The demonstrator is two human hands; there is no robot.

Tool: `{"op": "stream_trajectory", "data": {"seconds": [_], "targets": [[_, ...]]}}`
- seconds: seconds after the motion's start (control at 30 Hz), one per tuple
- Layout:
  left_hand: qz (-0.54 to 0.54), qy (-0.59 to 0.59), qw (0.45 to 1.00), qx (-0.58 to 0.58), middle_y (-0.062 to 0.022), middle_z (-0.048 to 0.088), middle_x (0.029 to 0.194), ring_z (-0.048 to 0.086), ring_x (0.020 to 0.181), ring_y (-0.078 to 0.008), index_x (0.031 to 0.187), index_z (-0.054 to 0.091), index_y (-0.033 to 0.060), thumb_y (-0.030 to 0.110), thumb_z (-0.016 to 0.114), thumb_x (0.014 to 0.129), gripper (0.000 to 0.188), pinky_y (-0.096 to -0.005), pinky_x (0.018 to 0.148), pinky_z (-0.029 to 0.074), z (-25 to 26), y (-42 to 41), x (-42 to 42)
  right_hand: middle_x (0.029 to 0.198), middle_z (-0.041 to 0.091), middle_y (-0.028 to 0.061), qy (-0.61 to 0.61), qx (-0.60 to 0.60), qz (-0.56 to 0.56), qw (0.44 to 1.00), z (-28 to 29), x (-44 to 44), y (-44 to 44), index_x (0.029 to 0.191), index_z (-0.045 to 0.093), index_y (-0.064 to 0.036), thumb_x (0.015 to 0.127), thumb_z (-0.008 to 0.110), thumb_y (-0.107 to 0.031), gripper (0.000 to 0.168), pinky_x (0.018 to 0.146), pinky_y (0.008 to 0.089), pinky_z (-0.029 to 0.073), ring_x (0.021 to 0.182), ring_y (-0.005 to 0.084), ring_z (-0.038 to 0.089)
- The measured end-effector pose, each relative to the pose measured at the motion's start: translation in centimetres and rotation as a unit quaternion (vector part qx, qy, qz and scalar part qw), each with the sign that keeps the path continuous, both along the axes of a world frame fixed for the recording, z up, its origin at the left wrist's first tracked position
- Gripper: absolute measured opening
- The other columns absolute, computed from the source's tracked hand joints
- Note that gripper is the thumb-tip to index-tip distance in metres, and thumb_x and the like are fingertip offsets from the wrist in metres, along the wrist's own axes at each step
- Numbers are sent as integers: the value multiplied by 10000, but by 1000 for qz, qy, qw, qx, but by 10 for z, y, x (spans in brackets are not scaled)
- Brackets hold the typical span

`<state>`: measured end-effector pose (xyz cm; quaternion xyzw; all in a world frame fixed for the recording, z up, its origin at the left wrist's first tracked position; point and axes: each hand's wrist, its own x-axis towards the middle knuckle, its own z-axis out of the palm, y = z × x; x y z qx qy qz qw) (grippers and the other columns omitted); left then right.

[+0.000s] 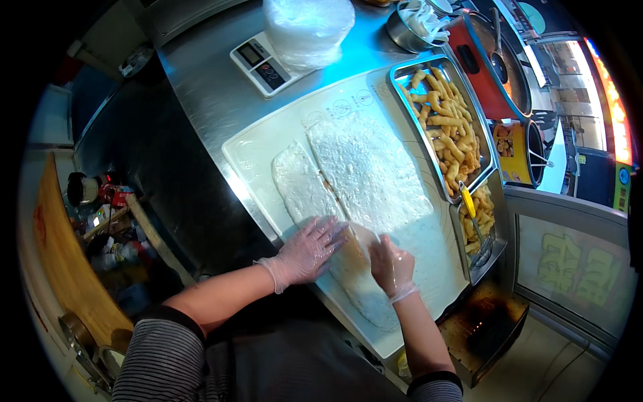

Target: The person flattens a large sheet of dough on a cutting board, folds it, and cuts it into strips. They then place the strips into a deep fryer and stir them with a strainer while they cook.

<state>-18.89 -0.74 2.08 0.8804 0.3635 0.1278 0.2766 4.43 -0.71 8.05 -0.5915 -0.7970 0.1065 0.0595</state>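
A flattened sheet of glossy white dough lies on a pale pastry mat (251,133). A long cut parts it into a wide slab (369,168) and a narrower strip (301,183), with a few brownish spots along the gap. My left hand (309,251), in a clear plastic glove, rests palm down across the strip, fingers spread and holding nothing. My right hand (393,264), also gloved, grips a broad flat blade (362,232). The blade stands in the line of the cut, just right of my left fingertips. My right fingers hide its handle.
A steel tray (394,75) of fried dough sticks borders the mat's right side. Below it, a yellow-handled wire skimmer (468,203) lies over a second tray (464,261). Behind are a digital scale (266,65), plastic bags (309,30) and a red pot (472,58). A greasy metal box (485,326) stands lower right.
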Motion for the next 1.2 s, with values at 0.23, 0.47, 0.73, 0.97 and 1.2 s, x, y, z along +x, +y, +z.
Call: {"op": "stream_trajectory", "data": {"seconds": [0.23,0.47,0.73,0.97,1.2], "targets": [[-53,3,998,-39,-185,311,1550,263,1445,-381,1433,443,60,311,634,851,661,-553,1155,226,1,-16,21,674,621,84,-12,-19,-39,999,-18,18,-32,972,538,-135,865,640,-174,153,483,427,474,579,316,623],[-83,-3,996,-26,-179,295,1559,245,1455,-375,1444,428,71,304,633,841,678,-554,1167,204,13,-22,39,691,646,128,79,-6,-112,991,-9,52,-27,955,559,-120,848,671,-197,173,532,469,486,611,357,628],[-172,24,984,-50,-165,278,1570,227,1465,-371,1465,392,69,305,619,861,686,-540,1189,150,2,-53,73,631,589,116,-15,-44,-69,997,5,86,-102,908,556,-118,815,697,-151,172,540,459,463,597,354,593],[-172,45,982,-69,-152,261,1583,192,1480,-364,1483,370,81,303,615,866,700,-542,1193,140,7,-59,82,645,599,110,19,-23,-110,994,-23,100,-116,910,570,-113,819,691,-156,157,543,453,467,596,346,598],[-207,26,976,-64,-154,255,1586,187,1479,-371,1495,355,99,303,609,866,708,-555,1186,158,12,-69,102,632,599,89,0,-7,-100,995,12,146,-132,959,605,-122,806,684,-162,177,602,417,465,602,321,589]]}}
